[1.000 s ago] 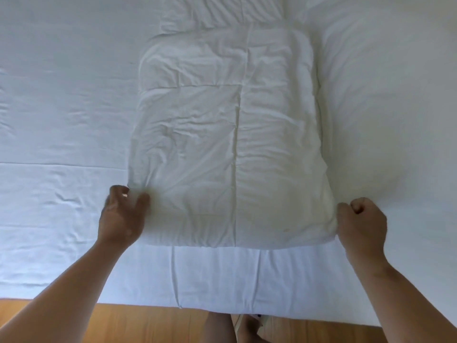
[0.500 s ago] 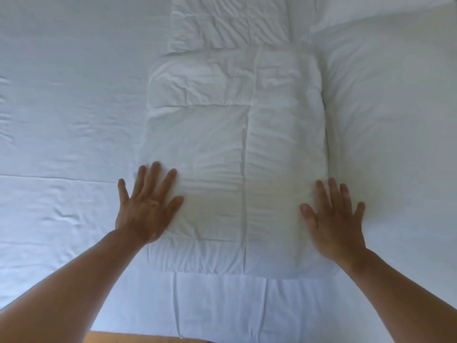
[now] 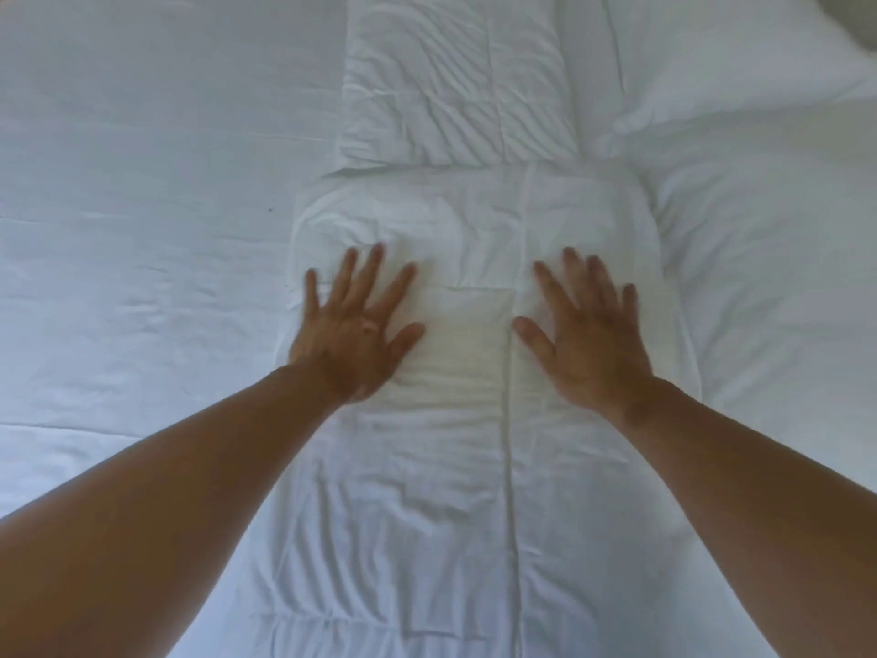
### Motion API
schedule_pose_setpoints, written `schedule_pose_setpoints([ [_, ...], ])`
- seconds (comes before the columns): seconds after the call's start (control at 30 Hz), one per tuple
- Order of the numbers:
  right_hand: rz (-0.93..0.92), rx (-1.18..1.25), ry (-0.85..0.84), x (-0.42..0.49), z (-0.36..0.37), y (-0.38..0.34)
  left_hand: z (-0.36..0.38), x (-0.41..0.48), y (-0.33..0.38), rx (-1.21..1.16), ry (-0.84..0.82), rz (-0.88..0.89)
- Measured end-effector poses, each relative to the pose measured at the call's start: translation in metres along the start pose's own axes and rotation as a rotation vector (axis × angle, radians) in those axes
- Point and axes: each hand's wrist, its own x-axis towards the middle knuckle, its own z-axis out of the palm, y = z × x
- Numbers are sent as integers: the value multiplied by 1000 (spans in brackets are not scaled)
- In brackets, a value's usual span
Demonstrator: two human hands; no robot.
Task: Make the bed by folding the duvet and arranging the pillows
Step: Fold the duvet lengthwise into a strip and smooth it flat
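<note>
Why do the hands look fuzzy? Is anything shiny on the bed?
Head view: left hand and right hand look smeared, probably motion blur, worst at the fingers; light is soft and even, no glare; faint shadows lie in the duvet creases and beside the pillow.

The folded duvet (image 3: 427, 491) is white and unprinted. Its only pattern is quilting: one long stitched seam down its length and fainter cross seams that mark off rectangular panels. The panel between the left hand (image 3: 353, 334) and the right hand (image 3: 588, 339) has a faint cream-yellow tinge. The bed sheet (image 3: 142, 182) is plain white with a cool bluish cast. The quilted layer (image 3: 455, 78) beyond the duvet is the same white, with the same seams. The near pillow (image 3: 783, 277) and far pillow (image 3: 712, 49) are plain white.
</note>
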Motion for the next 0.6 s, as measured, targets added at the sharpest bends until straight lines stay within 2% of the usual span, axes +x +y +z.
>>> schedule_pose_setpoints([
  [0.07, -100, -37, -114, 25, 4, -8, 4, 29, 4, 28, -66, 69],
  [0.13, 12, -1, -183, 25, 17, 21, 19, 35, -21, 6, -167, -62],
  [0.2, 181, 106, -182, -1, 25, 55, 33, 13, -51, -113, -188, -176],
  [0.33, 442, 620, -230, -104, 24, 68, 38, -77, -64, -718, -168, -341],
  [0.4, 594, 872, -266, -165, 25, 67, 32, -131, -57, -1074, -231, -446],
  [0.47, 701, 1013, -331, -220, 37, 75, 33, -187, -49, -1429, -330, -621],
  [0.57, 762, 1200, -418, -277, 63, 101, 49, -251, -42, -1657, -443, -711],
  [0.6, 727, 1225, -425, -290, 61, 104, 56, -266, -38, -1721, -467, -732],
])
